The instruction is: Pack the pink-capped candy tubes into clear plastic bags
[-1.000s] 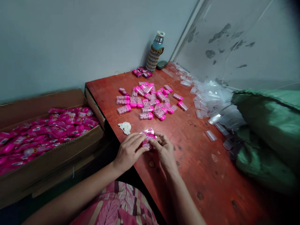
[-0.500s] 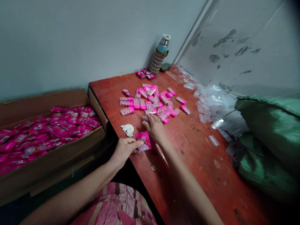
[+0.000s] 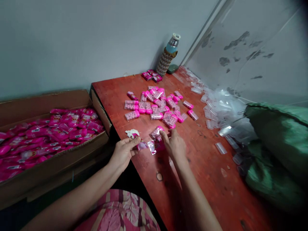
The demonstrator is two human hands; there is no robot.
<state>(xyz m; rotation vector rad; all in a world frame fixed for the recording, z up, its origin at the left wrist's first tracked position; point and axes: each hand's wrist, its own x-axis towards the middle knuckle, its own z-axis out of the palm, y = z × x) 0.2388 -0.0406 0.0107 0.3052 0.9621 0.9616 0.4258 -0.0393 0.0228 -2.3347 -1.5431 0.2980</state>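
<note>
Between thumb and fingers, my left hand (image 3: 123,153) pinches a pink printed label (image 3: 142,145), which is bent and catches the light. My right hand (image 3: 176,145) grips a small clear candy container (image 3: 156,132) with a pink cap and pale pink balls inside, just above the table and close to the label. Below the container is a shiny pink-and-silver piece (image 3: 152,147); whether it belongs to the same label I cannot tell. A crumpled white lump (image 3: 132,132) lies beyond my left fingers. Farther back lie several similar filled containers (image 3: 157,102).
At left, a cardboard box (image 3: 72,154) holds many pink-wrapped containers (image 3: 64,128). Empty clear containers (image 3: 214,106) and a green sack (image 3: 276,154) occupy the right of the red table (image 3: 192,189). A bottle in a knitted cover (image 3: 166,61) stands by the wall, near small pink packs (image 3: 152,75).
My right hand has come back from the pile toward me with a candy container in its fingers. In my left hand the label, flat before, is now bent and tilted.
</note>
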